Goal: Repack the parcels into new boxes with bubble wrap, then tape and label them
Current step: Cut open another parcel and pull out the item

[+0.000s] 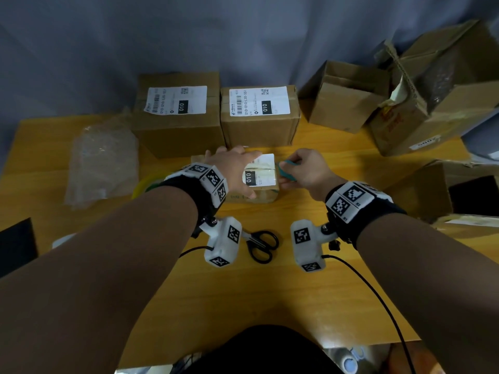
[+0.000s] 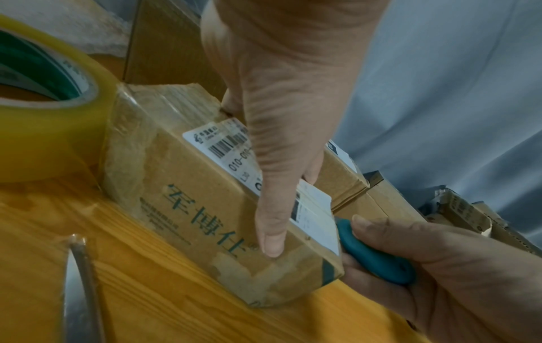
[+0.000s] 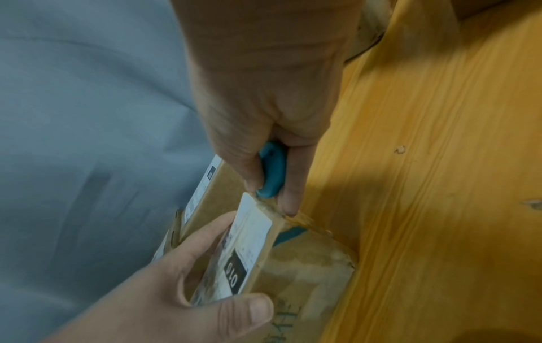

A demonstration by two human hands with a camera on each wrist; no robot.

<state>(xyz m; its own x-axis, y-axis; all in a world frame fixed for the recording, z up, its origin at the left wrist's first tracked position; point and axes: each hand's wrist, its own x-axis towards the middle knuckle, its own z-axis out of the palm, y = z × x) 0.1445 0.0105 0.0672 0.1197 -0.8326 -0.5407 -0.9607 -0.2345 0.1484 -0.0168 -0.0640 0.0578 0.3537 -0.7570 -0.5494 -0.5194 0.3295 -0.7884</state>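
Observation:
A small brown parcel (image 1: 260, 179) with a white "010" label and old tape lies on the wooden table (image 1: 270, 292), in front of two bigger boxes. My left hand (image 1: 237, 171) grips it from above, thumb on the near side and fingers over the far edge. My right hand (image 1: 305, 168) holds a small teal cutter (image 1: 285, 174) at the right end of the parcel's top. In the left wrist view the cutter (image 2: 375, 257) touches the label's edge on the parcel (image 2: 187, 190). In the right wrist view the cutter's tip (image 3: 271, 171) meets the parcel's top corner (image 3: 308, 262).
Two sealed labelled boxes (image 1: 178, 114) (image 1: 259, 114) stand just behind. Open used boxes (image 1: 348, 95) (image 1: 437, 85) crowd the back right. Bubble wrap (image 1: 102, 160) lies at left, a yellow tape roll (image 1: 147, 184) beside the parcel, black scissors (image 1: 262, 245) near me.

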